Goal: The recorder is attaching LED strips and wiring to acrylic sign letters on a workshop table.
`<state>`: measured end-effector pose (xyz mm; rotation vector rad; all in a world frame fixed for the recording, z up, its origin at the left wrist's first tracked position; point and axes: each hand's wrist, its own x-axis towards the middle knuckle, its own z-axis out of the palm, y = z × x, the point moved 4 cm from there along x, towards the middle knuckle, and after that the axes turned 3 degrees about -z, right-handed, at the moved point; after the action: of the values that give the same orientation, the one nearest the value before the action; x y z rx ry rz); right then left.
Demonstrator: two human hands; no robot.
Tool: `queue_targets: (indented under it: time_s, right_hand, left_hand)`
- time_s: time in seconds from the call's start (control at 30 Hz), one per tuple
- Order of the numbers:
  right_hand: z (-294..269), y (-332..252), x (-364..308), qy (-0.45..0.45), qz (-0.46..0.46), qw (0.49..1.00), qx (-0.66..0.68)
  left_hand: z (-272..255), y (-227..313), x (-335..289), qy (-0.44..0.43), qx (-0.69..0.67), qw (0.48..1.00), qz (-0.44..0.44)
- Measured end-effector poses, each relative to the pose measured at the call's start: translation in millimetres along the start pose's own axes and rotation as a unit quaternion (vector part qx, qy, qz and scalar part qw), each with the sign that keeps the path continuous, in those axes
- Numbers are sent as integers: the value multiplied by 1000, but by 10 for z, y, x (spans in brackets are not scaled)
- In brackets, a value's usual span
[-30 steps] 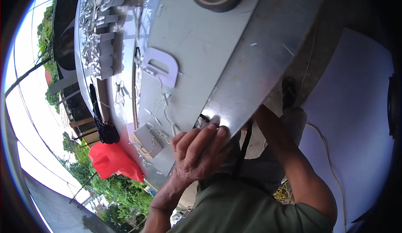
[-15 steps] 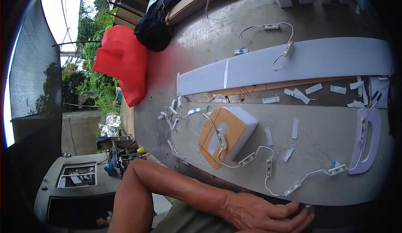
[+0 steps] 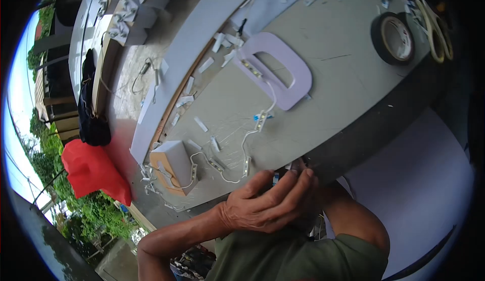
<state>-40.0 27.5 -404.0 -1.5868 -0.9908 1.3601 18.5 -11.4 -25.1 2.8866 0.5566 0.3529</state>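
My left hand is at the table's near edge, fingers bent and tips pinched together. A small white and blue piece shows beside its fingers; whether they grip it I cannot make out. My right forearm bends in from the right, and its hand is mostly hidden behind the left. Nearby on the table, a wired string of small light modules runs from a lilac D-shaped piece to a white block with a tan face.
Black tape roll and scissors lie at the upper right. Paper strips lie along a long white panel. White box shapes stand far left, above a red cloth-like thing. A pale sheet stands beyond the edge, right.
My view has turned to the right, bringing in the tape roll and scissors. The left hand has gone from hanging loose below the edge to pinching; my right arm has come into view.
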Motion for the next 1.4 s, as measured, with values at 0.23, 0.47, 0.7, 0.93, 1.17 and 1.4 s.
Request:
queue_targets:
  time_s: [0.23, 0.47, 0.7, 0.93, 1.17, 1.4]
  right_hand:
    - [-1829, 420, -1245, 297, 110, 948, -29]
    - [-3100, -35, -3047, 301, 390, 868, 68]
    - [-4242, -195, -3605, 519, 290, 753, 283]
    - [-5823, 246, -2821, 566, 237, 712, 340]
    - [-7542, 178, -1118, 472, 156, 807, 318]
    - [-8748, 722, 588, 421, 106, 828, 356]
  left_hand:
    - [47, 136, 101, -12, 8, 1000, 23]
    - [100, 141, 90, -36, -5, 999, -10]
    - [71, 199, 158, -36, 1, 998, -51]
    - [-171, 544, 758, -111, -60, 970, -209]
    - [73, 382, 1233, -212, -39, 909, -358]
    - [140, 395, 1441, -253, -28, 876, -409]
